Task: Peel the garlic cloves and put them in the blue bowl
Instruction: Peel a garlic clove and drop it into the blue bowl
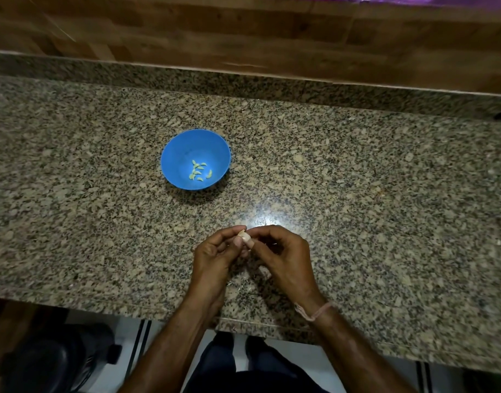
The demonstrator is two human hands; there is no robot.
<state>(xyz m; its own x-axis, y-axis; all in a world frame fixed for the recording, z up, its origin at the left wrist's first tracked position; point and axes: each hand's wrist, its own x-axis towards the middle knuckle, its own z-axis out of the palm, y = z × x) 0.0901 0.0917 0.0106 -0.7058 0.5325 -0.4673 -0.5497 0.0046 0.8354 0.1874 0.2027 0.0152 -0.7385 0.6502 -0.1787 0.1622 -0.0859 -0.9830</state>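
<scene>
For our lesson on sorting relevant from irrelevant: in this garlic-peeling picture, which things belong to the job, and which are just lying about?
Part of the job: garlic clove pinched between left hand and right hand; blue bowl; peeled cloves in it.
Just there: granite counter; thread wristband; wood-panelled wall; dark object on the floor.

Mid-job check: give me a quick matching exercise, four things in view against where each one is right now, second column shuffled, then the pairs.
1. blue bowl
2. peeled cloves
3. held garlic clove
4. pink thread

A. pinched between left hand and right hand
B. on the granite counter, beyond the hands
C. round the right wrist
D. in the bottom of the bowl

Pairs: 1-B, 2-D, 3-A, 4-C.
</scene>
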